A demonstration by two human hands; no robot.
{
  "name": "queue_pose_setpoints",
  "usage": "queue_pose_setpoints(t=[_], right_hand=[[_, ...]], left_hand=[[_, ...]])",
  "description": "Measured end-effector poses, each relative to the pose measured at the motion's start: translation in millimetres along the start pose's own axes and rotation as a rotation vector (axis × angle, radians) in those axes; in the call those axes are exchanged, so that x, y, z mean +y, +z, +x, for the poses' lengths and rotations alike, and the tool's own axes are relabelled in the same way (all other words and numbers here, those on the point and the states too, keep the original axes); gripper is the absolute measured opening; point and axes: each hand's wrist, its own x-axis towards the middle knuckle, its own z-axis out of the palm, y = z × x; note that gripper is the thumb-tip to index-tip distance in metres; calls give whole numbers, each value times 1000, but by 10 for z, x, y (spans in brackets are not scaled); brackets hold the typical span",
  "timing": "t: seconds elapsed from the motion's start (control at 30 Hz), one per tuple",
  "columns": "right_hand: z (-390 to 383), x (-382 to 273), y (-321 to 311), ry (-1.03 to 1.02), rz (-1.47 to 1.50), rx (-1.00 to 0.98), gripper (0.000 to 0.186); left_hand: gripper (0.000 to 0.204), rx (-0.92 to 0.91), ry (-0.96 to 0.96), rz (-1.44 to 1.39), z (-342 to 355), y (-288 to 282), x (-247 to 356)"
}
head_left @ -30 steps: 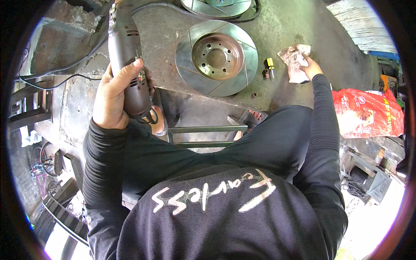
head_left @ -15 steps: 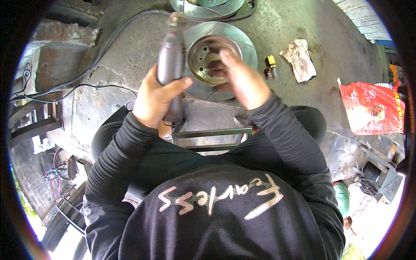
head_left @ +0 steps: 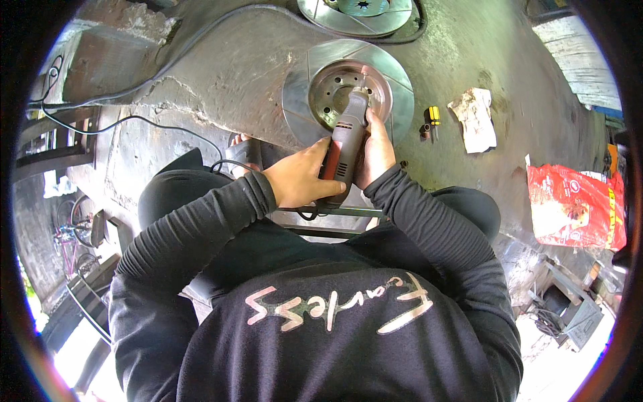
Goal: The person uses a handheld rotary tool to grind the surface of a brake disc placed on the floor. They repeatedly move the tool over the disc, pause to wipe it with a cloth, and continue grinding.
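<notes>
Over the near rim of the slotted disc [head_left: 298,100], a power tool [head_left: 345,147] points across its centre, left hand [head_left: 295,177] wrapped around the rear, right hand [head_left: 378,155] closed along the front, fingertips hidden, seemingly sharing its weight.

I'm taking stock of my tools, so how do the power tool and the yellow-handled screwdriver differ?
The power tool is held in the left hand and right hand; the screwdriver lies on the floor. The power tool looks much bulkier than the screwdriver. The power tool's body is mostly dark grey; the screwdriver's handle is yellow. Both are elongated.
</notes>
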Motion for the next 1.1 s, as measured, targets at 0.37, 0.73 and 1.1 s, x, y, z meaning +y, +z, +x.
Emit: queue_pose_setpoints(t=[0.37, 0.73, 1.1], right_hand=[[142, 67, -5, -6, -36, 103, 44], [227, 47, -37, -13, -42, 114, 45], [402, 1, -36, -29, -58, 120, 45]], left_hand=[[100, 171, 16, -56, 35, 257, -115], [94, 190, 18, -82, 143, 208, -150], [89, 248, 22, -126, 193, 72, -117]])
